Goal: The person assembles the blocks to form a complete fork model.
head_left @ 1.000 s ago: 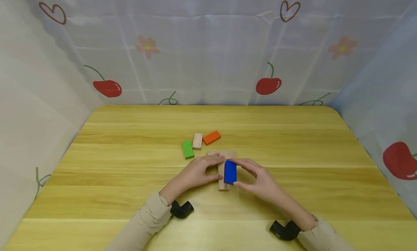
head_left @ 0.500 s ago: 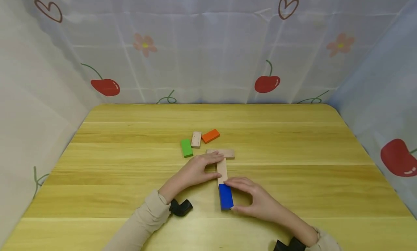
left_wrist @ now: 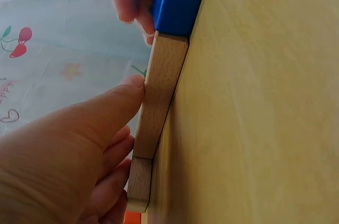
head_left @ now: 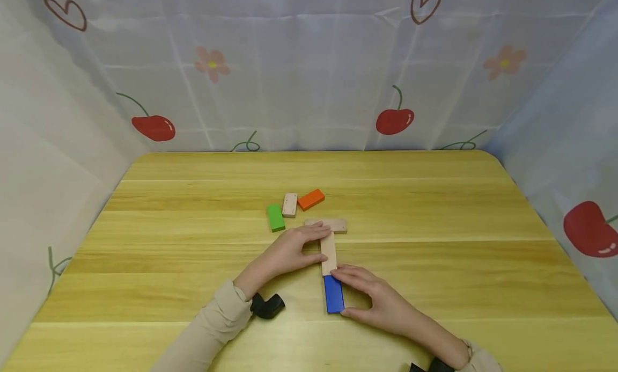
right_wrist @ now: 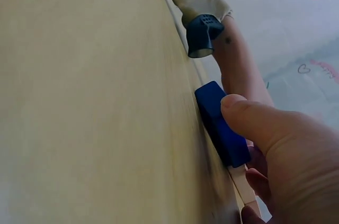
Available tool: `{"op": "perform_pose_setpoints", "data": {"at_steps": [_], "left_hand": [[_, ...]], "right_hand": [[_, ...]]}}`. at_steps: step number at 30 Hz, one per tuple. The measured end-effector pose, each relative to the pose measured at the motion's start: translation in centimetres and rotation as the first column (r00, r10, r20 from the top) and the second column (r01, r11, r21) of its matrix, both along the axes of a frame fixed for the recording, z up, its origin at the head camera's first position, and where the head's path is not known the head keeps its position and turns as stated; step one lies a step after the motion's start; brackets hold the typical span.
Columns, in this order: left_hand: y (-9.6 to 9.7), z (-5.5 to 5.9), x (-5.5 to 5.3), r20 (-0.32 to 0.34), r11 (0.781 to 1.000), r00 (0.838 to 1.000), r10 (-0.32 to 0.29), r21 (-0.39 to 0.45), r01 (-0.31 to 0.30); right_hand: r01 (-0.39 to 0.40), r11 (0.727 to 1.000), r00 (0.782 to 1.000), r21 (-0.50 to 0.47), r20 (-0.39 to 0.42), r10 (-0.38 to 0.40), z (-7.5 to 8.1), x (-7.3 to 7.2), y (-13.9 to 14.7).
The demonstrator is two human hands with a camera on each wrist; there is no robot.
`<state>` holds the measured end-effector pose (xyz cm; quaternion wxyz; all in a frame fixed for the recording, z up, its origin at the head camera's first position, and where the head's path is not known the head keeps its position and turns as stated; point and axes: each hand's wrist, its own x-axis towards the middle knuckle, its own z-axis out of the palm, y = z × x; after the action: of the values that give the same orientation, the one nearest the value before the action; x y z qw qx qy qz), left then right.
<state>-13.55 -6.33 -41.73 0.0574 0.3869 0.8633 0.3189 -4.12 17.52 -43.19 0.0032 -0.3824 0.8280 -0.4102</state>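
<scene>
In the head view my right hand [head_left: 381,299] pinches a blue rectangular block [head_left: 333,294] lengthwise, thumb at its near end and fingers at its far end. The blue block lies in line with a plain wooden block [head_left: 328,253], their ends meeting. Beyond that, another plain wooden block [head_left: 338,225] lies crosswise, forming a T. My left hand [head_left: 289,251] rests its extended fingertips and thumb on the lengthwise wooden block. In the left wrist view the blue block [left_wrist: 183,1] butts against the wooden block [left_wrist: 161,91]. The right wrist view shows my thumb on the blue block [right_wrist: 222,126].
Left of and beyond the T lie a green block [head_left: 276,218], a plain wooden block [head_left: 289,205] and an orange block [head_left: 311,199]. A printed curtain [head_left: 299,66] stands behind the wood-grain table [head_left: 434,200]. Black wrist cameras sit under both wrists.
My right hand has brought the blue block from above the lengthwise wooden block towards me and down, onto the table against its near end. The left hand has stayed on the wooden block.
</scene>
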Motion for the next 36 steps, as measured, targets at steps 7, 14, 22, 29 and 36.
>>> {"op": "perform_pose_setpoints", "data": {"at_steps": [7,14,22,29,36], "left_hand": [[0.02,-0.06,-0.02,-0.008,1.0,1.0,0.0,-0.004,0.0],[0.06,-0.14,-0.04,-0.019,1.0,1.0,-0.005,-0.014,0.005],[0.03,-0.11,-0.02,-0.02,1.0,1.0,0.0,-0.017,0.0],[0.03,0.01,-0.07,-0.016,1.0,1.0,-0.003,-0.011,0.002],[0.04,-0.19,-0.03,-0.013,1.0,1.0,0.0,-0.017,0.0]], "right_hand": [[0.022,0.997,0.999,0.076,0.04,-0.025,0.01,0.14,0.02],[0.031,0.995,0.997,0.098,0.068,-0.038,-0.12,0.1,0.15],[0.011,0.994,0.997,0.109,0.074,-0.02,-0.15,-0.02,0.05],[0.004,0.994,0.999,0.111,0.044,-0.009,-0.05,-0.08,0.09],[0.015,0.995,0.997,0.102,0.073,-0.023,-0.1,-0.07,0.18]]}}
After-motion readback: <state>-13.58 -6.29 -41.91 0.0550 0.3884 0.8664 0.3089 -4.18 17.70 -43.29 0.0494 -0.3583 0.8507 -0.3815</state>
